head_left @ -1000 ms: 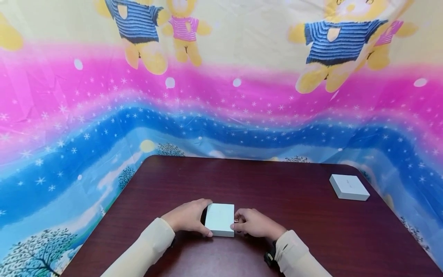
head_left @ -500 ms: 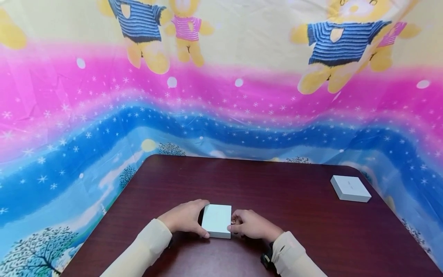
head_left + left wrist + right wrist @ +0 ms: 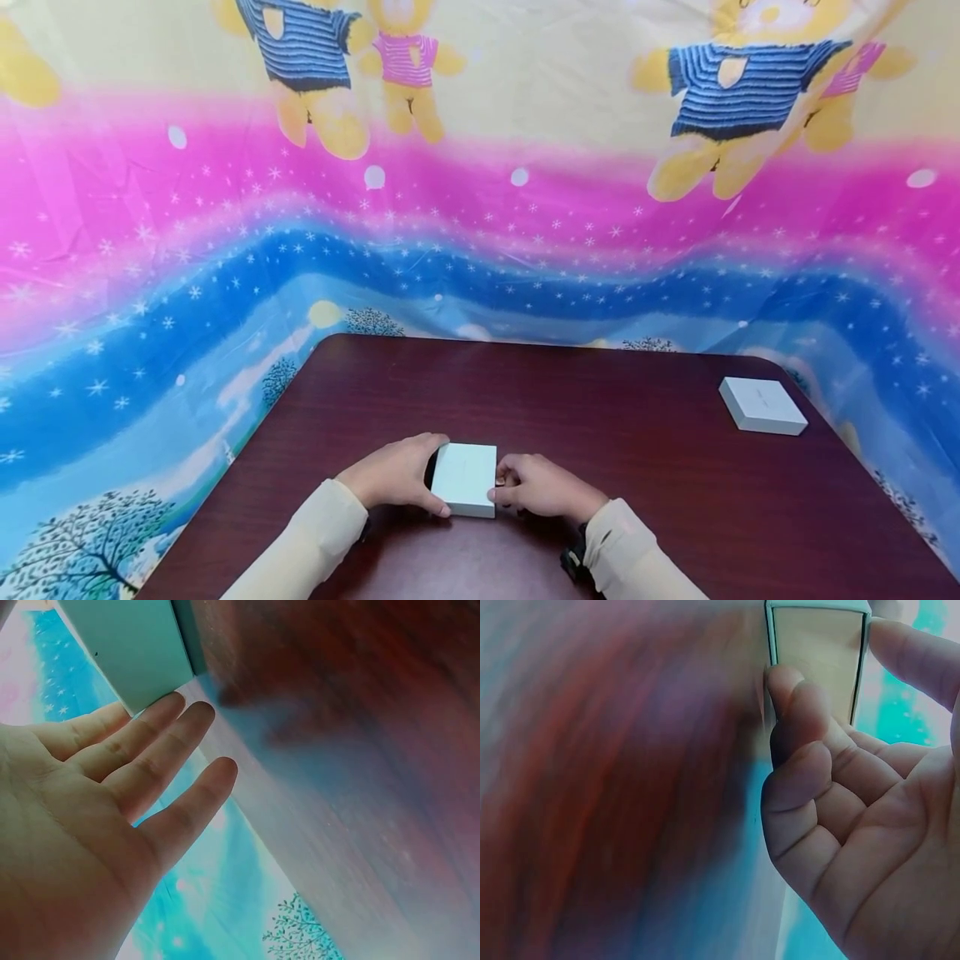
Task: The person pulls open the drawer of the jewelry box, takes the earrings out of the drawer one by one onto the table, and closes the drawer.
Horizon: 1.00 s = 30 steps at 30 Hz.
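A flat white box (image 3: 464, 479) lies on the table between my two hands in the head view. My left hand (image 3: 396, 473) holds it from the left, thumb along the near side and fingers at the far left corner. In the left wrist view, several fingers stretch out beside the box (image 3: 131, 652). At the right end, my right hand (image 3: 546, 485) pinches the box, the thumb on one edge and the other fingers curled. The right wrist view shows that end of the box (image 3: 817, 645) as a beige panel framed by white walls.
A second white box (image 3: 763, 406) with small faint print on top rests near the right back edge of the dark reddish-brown table (image 3: 600, 408). Behind the table hangs a curtain (image 3: 465, 208) printed with bears and snowflakes.
The box and both hands have slid slightly to the left together. The holds look the same, and the second box stays in its place on the table.
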{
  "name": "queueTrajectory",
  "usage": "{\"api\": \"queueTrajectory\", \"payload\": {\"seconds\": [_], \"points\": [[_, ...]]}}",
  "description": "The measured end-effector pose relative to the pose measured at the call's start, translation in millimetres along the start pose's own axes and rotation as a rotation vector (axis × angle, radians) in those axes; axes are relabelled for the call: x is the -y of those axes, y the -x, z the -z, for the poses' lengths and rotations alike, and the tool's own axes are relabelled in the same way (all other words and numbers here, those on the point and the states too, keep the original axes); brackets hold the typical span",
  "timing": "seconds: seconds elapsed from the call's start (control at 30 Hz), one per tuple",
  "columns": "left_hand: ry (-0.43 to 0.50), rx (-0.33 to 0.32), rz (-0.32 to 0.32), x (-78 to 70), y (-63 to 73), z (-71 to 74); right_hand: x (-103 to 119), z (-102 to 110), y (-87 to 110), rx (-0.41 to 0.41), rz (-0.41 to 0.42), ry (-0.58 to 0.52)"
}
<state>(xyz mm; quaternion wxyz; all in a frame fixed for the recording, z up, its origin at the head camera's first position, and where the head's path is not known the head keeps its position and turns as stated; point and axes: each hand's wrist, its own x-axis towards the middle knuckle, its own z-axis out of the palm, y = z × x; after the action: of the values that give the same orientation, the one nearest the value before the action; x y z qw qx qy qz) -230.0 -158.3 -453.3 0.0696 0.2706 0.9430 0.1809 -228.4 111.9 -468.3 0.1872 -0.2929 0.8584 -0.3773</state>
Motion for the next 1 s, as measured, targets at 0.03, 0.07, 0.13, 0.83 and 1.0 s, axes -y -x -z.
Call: {"api": "queueTrajectory", "payload": {"seconds": [0.03, 0.07, 0.13, 0.83, 1.0], "points": [[0.0, 0.0, 0.001, 0.0, 0.3, -0.1, 0, 0, -0.2, 0.0, 0.0, 0.001], [0.0, 0.0, 0.001, -0.1, 0.6, -0.2, 0, -1, -0.4, 0.0, 0.0, 0.005], [0.006, 0.001, 0.001, -0.5, 1.2, -0.2, 0, -1, -0.6, -0.002, -0.002, 0.006], [-0.008, 0.014, 0.042, 2.9, 15.4, 1.4, 13, -7, -2.1, 0.025, 0.015, -0.016], [-0.019, 0.012, 0.012, 6.4, 18.4, 1.5, 13, -11, -5.2, 0.024, 0.009, 0.005]]}}
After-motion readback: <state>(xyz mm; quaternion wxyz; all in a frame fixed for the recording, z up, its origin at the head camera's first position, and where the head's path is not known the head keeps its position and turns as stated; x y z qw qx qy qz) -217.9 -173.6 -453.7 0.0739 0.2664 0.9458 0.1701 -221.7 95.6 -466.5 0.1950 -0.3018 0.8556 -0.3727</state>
